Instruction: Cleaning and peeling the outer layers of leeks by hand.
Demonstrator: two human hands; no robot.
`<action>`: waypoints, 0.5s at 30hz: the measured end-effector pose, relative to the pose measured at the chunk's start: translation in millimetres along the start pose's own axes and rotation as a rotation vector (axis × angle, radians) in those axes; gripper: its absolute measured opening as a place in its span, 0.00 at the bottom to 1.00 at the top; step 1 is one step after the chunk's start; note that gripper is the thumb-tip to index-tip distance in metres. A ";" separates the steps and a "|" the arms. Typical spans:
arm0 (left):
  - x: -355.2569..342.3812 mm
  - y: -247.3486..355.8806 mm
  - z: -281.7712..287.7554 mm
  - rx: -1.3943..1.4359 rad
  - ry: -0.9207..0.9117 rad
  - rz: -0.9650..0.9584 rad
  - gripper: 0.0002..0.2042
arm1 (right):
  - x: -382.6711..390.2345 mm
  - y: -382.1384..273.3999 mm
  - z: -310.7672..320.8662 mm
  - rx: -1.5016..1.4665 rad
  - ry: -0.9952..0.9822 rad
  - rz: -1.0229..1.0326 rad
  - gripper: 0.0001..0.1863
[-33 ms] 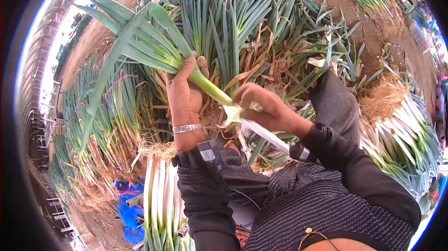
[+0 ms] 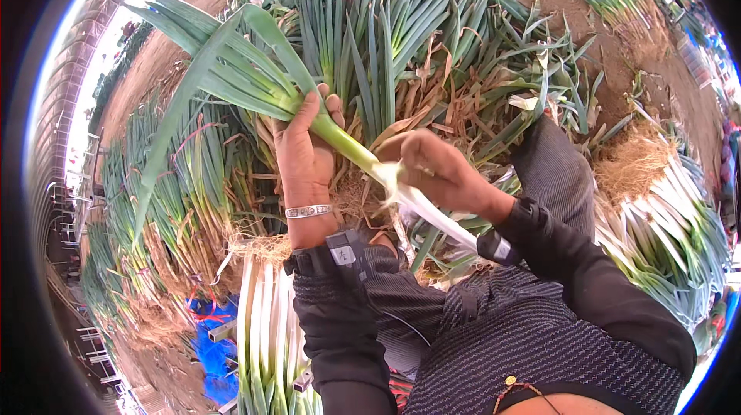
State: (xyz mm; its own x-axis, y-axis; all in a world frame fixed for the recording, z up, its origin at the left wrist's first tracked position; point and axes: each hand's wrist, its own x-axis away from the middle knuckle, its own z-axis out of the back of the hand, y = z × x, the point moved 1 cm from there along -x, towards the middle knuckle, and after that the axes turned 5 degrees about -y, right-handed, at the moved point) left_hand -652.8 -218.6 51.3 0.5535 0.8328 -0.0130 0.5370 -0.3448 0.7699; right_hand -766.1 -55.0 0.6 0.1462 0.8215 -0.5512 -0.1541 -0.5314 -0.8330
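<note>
My left hand is wrapped round the upper stem of a leek, just below its fanned green leaves. The leek slants down to the right across my lap, its white shank bare toward the lower end. At mid-stem, a pale loose outer layer is bunched up and sticks out in flaps. The fingers of my right hand are closed against that layer, slightly smeared by motion. Beyond the right wrist strap, the leek's root end is hidden by the sleeve.
Uncleaned leeks stand in a thick mass ahead, with dry husks at their base. More leeks lean at left. White-stemmed leeks lie at lower left beside blue plastic. Another cleaned pile lies at right.
My right hand and the loose layer have shifted slightly, and the layer's flaps have changed shape. My left hand keeps its grip with hardly any movement.
</note>
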 end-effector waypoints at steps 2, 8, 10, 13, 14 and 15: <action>0.6 1.1 7.6 -0.029 0.029 -0.001 0.13 | -2.2 -2.3 -1.1 0.033 0.028 -0.294 0.10; -5.8 25.4 23.2 -0.051 0.139 -0.244 0.15 | 7.7 -35.9 -4.5 0.096 -0.196 -0.358 0.10; -8.7 31.8 29.9 -0.045 0.154 -0.255 0.17 | 20.4 -44.7 6.3 0.099 -0.239 -0.388 0.09; -10.6 46.5 44.6 0.022 0.161 -0.278 0.16 | 39.4 -54.4 21.3 -0.069 -0.318 -0.491 0.07; -11.1 50.6 51.6 0.023 0.163 -0.279 0.16 | 42.6 -61.9 27.6 -0.070 -0.321 -0.491 0.07; -12.0 54.8 58.2 0.064 0.160 -0.276 0.16 | 45.8 -68.6 33.6 -0.106 -0.344 -0.505 0.08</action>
State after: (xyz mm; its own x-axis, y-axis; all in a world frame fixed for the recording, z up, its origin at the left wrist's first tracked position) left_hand -592.9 -272.7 56.5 0.2770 0.9545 -0.1109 0.6947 -0.1192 0.7093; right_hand -781.6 26.0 34.2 -0.1498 0.9872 -0.0553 -0.0480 -0.0631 -0.9969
